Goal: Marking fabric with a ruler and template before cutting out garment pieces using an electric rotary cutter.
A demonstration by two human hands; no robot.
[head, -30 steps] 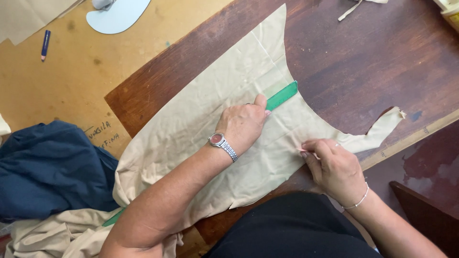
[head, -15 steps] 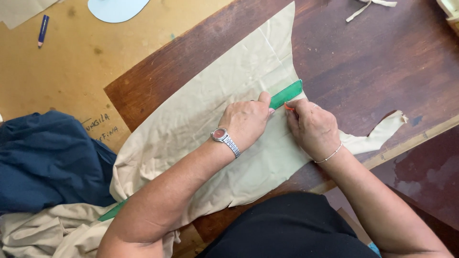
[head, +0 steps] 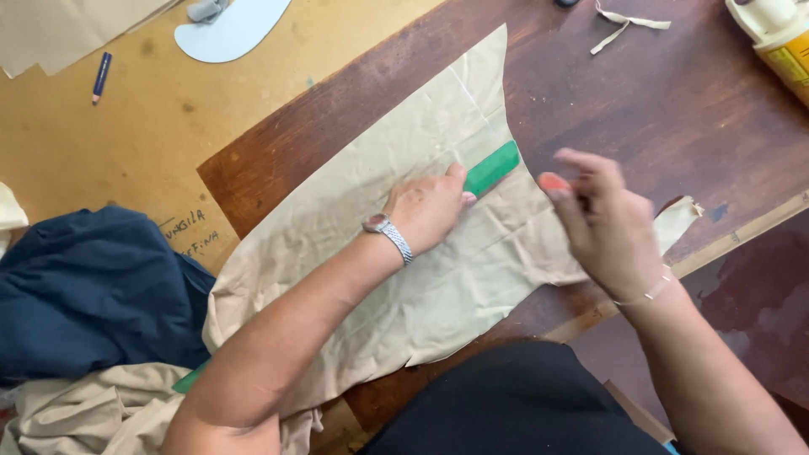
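A piece of beige fabric [head: 371, 194] lies spread on a dark wooden table [head: 674, 109]. Across it runs a long green ruler [head: 493, 167], mostly hidden under my arm. My left hand [head: 425, 211], with a wristwatch [head: 389, 236], presses flat on the ruler and cloth. Raised just above the fabric's right edge, my right hand [head: 607, 227] pinches a small orange-red piece [head: 554, 181], probably tailor's chalk, in its fingertips. It is apart from the ruler's end.
A navy cloth [head: 84, 286] and a crumpled beige heap [head: 84, 413] lie at the left on a tan board [head: 126, 143]. A blue pencil [head: 100, 76] and a pale blue curved template [head: 236, 29] are farther back. A yellow bottle [head: 788, 46] and a fabric strip [head: 628, 21] sit top right.
My right hand went from the fabric's lower right edge up to the ruler's end, then lifted off to the right. My left hand stayed pressing on the ruler.
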